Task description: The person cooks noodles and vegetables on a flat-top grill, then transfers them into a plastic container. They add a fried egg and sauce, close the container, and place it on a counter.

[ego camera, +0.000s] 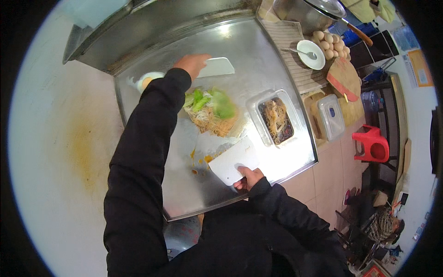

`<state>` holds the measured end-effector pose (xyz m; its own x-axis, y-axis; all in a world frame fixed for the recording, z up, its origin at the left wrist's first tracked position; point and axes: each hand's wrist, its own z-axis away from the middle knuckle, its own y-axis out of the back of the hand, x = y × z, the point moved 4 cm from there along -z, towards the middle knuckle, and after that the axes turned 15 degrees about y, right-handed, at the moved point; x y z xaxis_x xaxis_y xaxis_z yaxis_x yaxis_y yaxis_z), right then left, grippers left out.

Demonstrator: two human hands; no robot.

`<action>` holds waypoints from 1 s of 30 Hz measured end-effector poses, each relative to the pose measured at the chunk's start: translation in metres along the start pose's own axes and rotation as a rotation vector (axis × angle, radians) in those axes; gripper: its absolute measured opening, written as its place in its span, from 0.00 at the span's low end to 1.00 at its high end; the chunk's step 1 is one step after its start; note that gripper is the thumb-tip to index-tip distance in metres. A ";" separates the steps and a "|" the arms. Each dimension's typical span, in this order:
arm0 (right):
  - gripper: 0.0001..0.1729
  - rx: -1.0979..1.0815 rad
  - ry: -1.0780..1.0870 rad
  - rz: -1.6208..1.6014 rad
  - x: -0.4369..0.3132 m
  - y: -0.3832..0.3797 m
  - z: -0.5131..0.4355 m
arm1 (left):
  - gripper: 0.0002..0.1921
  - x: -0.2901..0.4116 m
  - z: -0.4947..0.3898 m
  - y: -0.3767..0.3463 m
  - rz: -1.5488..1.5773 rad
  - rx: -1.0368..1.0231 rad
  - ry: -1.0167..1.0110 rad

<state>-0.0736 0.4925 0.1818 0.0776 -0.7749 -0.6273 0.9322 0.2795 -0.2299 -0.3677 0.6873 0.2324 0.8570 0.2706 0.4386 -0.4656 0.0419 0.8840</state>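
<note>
My left hand [193, 65] is stretched over the far part of the metal griddle [242, 41] and grips a white scraper [216, 66]. Just nearer than that scraper lies a heap of noodles [214, 123] topped with green leafy vegetables [200, 100] and white shreds. A fried egg [148, 81], partly covered by my left arm, is at the griddle's left. Near the front edge my right hand [247, 178] holds a second, broad white scraper [237, 160], its blade over the metal beside orange-yellow spills [207, 158]. Right of the heap stands a metal container [276, 119] with brown noodles.
Beyond the griddle's right edge are a white plate [308, 46] with a spoon, several eggs [328, 43], a large pot [299, 15], a round wooden board [344, 78] and a lidded plastic box [331, 116]. A red stool [372, 143] and a seated person [380, 225] are farther right.
</note>
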 end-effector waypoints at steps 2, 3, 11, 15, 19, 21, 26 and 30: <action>0.20 0.050 -0.026 -0.077 -0.001 -0.007 -0.006 | 0.15 -0.006 -0.013 -0.008 0.050 -0.049 -0.018; 0.21 0.075 -0.029 -0.119 -0.002 -0.010 -0.009 | 0.15 -0.010 -0.019 -0.009 0.085 -0.084 -0.022; 0.23 0.096 0.046 -0.267 -0.020 -0.039 -0.033 | 0.19 -0.041 -0.010 -0.018 0.154 -0.204 0.058; 0.23 0.089 0.101 -0.227 -0.032 -0.050 -0.051 | 0.20 -0.049 0.020 -0.031 0.264 -0.217 0.122; 0.19 0.084 0.151 -0.147 -0.046 -0.048 -0.067 | 0.18 -0.034 0.060 -0.051 0.310 -0.218 0.132; 0.17 0.043 0.166 -0.058 -0.053 -0.043 -0.071 | 0.16 -0.028 0.066 -0.049 0.374 -0.269 0.122; 0.16 -0.076 0.234 0.051 -0.074 -0.032 -0.068 | 0.16 -0.018 0.087 -0.037 0.405 -0.237 0.185; 0.15 -0.199 0.238 0.122 -0.101 -0.019 -0.062 | 0.17 -0.005 0.102 -0.021 0.491 -0.158 0.219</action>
<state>-0.1211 0.6007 0.2039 0.0774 -0.5813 -0.8100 0.8323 0.4850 -0.2685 -0.3399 0.5870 0.2277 0.4729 0.4877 0.7338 -0.8403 -0.0008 0.5421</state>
